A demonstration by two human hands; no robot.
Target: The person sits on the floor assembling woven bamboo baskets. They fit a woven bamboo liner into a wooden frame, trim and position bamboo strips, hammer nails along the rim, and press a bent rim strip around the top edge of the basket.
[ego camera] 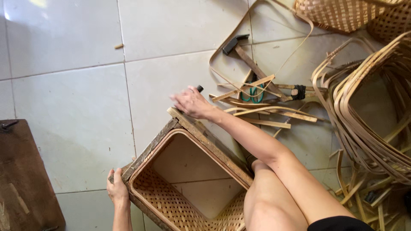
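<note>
— Basket point(184, 188): woven bamboo, wooden frame, on tiled floor point(77, 107), at six o'clock?
— Confirmed. Left hand point(116, 188) gripping frame corner at seven; right hand point(192, 102) at twelve, fingers loose on top corner. Hammer point(246, 57) at one.

the woven bamboo basket point(188, 201) in front of you stands open side up, square-mouthed, with a pale curved bamboo band lining its rim. a rough wooden frame point(205, 139) of dark, weathered slats sits around that rim, its far corner pointing away from you. the wall near you shows a tight checker weave, and floor tile shows through its open bottom.
</note>
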